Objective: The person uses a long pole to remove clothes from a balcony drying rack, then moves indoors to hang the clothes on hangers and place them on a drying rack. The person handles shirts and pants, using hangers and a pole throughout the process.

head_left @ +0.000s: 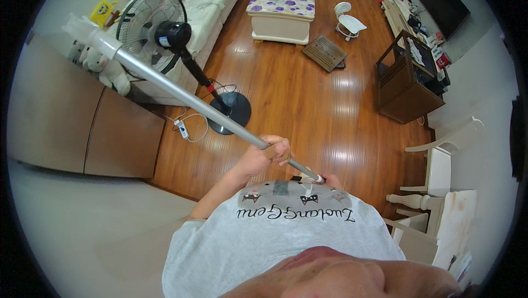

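Note:
A silver metal pole (185,96) slants from the upper left down to the front of my shirt. Its far end carries a white plastic fitting (93,36), raised near the fan and the wall. My left hand (270,155) is wrapped around the pole where a thick tube meets a thinner one. At the lower end, by a white collar, my right hand (333,181) grips the pole; my shirt hides part of this hand. Behind the pole stands a black pedestal fan (173,34) on a round base (235,112).
A brown cabinet (123,133) stands at left, with a power strip (181,129) and cable on the wooden floor (284,104). Ahead are a sofa (198,21), a coffee table (280,28) and a slatted board (326,53). A dark wooden stand (406,92) and white chair (439,170) line the right.

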Tool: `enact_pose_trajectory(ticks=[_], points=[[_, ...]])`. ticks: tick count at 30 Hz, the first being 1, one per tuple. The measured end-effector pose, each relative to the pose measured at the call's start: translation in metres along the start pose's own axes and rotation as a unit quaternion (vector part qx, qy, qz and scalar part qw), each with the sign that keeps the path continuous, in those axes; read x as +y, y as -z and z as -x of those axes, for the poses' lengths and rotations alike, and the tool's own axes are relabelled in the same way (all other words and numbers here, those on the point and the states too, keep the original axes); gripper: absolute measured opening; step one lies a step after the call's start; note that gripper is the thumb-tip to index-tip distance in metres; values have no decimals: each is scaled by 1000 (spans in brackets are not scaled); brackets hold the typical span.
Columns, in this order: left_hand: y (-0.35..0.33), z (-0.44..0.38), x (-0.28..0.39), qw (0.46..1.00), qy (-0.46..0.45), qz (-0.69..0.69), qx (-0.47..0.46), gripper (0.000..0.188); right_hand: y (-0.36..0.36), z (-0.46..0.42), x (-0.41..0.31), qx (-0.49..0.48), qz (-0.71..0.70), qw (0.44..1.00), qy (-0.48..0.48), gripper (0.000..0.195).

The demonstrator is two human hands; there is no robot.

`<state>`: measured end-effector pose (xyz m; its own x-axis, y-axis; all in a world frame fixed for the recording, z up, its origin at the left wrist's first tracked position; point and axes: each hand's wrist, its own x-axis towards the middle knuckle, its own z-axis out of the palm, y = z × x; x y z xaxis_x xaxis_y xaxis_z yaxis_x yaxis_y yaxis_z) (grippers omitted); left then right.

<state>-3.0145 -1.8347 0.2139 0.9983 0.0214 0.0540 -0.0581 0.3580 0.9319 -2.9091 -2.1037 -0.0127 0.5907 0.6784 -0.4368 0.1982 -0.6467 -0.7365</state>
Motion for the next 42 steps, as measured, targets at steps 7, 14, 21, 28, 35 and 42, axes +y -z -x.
enact_pose_trajectory(ticks=[7, 14, 21, 28, 35, 42], points=[[68, -103, 16, 997, 72, 19, 12, 44, 39, -106, 16, -41, -52, 997, -46, 41], [136, -233, 42, 994, 34, 59, 90, 36, 117, -268, -45, -77, 34, 996, 13, 40], [207, -318, 51, 973, 14, 122, 193, 32, 194, -399, -135, -98, 120, 983, 99, 40], [290, -379, 56, 967, 19, 164, 192, 16, 222, -496, -188, -123, 142, 975, 119, 39], [391, -451, 77, 969, 10, 146, 197, 15, 231, -582, -234, -136, 146, 977, 79, 39], [500, -478, 109, 957, -58, 145, 244, 13, 239, -654, -263, -146, 122, 981, 32, 38]])
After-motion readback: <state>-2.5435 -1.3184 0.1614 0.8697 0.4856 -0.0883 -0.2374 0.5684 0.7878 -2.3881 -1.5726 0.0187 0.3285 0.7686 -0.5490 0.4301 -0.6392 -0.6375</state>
